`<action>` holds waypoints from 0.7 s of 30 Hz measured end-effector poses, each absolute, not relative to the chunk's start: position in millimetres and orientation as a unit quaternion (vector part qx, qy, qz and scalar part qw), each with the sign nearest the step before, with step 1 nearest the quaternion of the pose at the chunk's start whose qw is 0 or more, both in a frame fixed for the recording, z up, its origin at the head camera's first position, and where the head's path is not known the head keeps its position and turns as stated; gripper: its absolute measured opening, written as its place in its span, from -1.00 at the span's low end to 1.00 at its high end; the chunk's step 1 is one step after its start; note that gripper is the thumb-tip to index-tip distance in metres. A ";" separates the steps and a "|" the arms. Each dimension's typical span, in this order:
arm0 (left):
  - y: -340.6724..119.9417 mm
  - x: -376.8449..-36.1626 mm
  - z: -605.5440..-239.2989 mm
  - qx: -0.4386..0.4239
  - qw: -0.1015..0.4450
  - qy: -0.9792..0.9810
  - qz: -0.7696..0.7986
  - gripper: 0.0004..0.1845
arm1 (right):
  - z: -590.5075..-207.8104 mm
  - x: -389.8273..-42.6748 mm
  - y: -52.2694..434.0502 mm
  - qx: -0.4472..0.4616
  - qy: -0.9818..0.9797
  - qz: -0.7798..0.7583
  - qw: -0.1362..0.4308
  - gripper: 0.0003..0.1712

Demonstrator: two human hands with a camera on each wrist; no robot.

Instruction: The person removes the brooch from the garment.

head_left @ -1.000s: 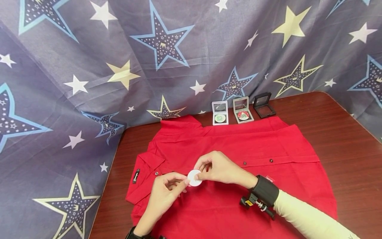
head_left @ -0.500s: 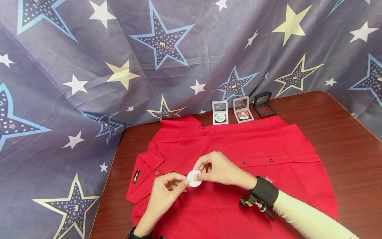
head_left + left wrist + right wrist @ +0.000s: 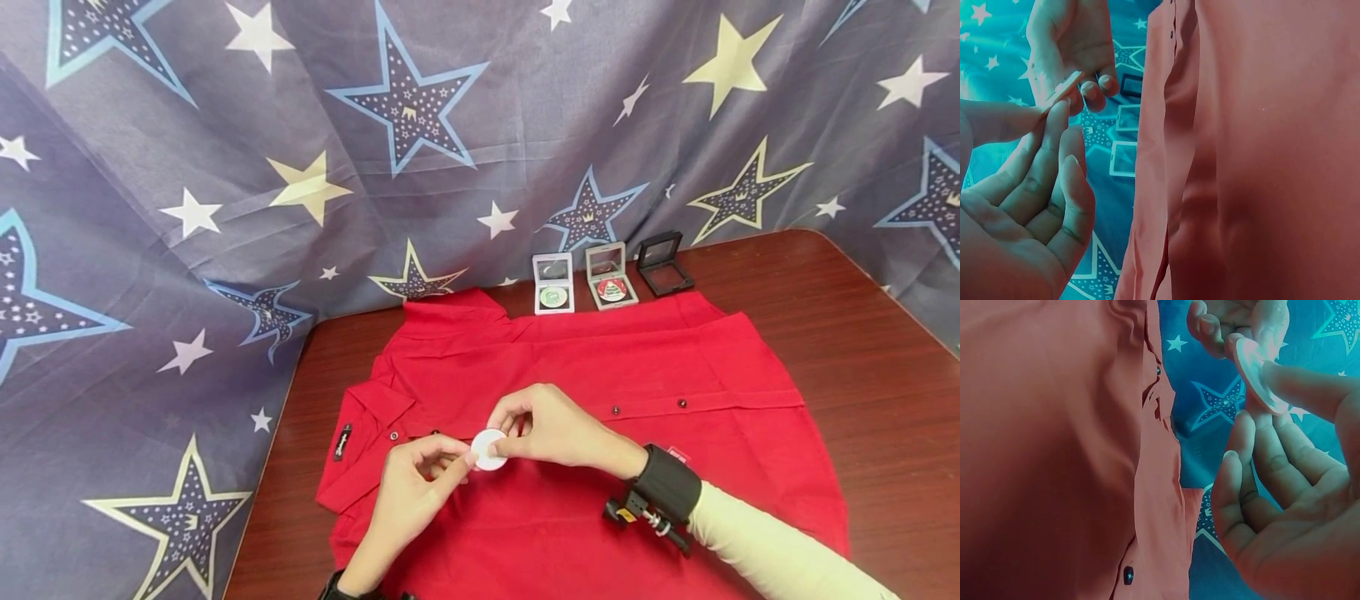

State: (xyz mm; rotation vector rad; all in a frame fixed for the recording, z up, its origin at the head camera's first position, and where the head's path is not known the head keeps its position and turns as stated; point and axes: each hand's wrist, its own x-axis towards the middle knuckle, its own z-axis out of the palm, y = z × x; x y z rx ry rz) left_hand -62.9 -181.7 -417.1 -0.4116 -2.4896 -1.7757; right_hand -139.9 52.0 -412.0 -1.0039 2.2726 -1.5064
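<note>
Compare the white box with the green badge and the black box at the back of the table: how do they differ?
The white box is pale and holds a green round badge; the black box is dark, and its tray looks empty. The white box stands left in the row, the black box right, turned at more of an angle. Both stand open, lids raised, beyond the red shirt.

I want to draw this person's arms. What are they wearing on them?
The right hand is bare, with a wide black wrist strap carrying a small black-and-yellow camera mount, then a cream long sleeve. The left hand is bare, with a dark band at its wrist.
</note>
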 end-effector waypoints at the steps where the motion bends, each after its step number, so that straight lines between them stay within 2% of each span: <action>1: -181.9 -63.0 -417.2 -0.135 0.029 -0.806 -0.576 -0.95 | -412.1 -140.0 52.5 -0.345 0.775 -0.517 0.118 -0.82; 14: -183.6 -67.1 -418.6 -0.156 0.055 -0.802 -0.574 -0.91 | -414.3 -147.8 65.2 -0.331 0.763 -0.542 0.116 -0.95; 21: -183.5 -68.1 -419.3 -0.177 0.118 -0.829 -0.518 -0.88 | -419.4 -150.2 69.3 -0.312 0.751 -0.562 0.152 -0.93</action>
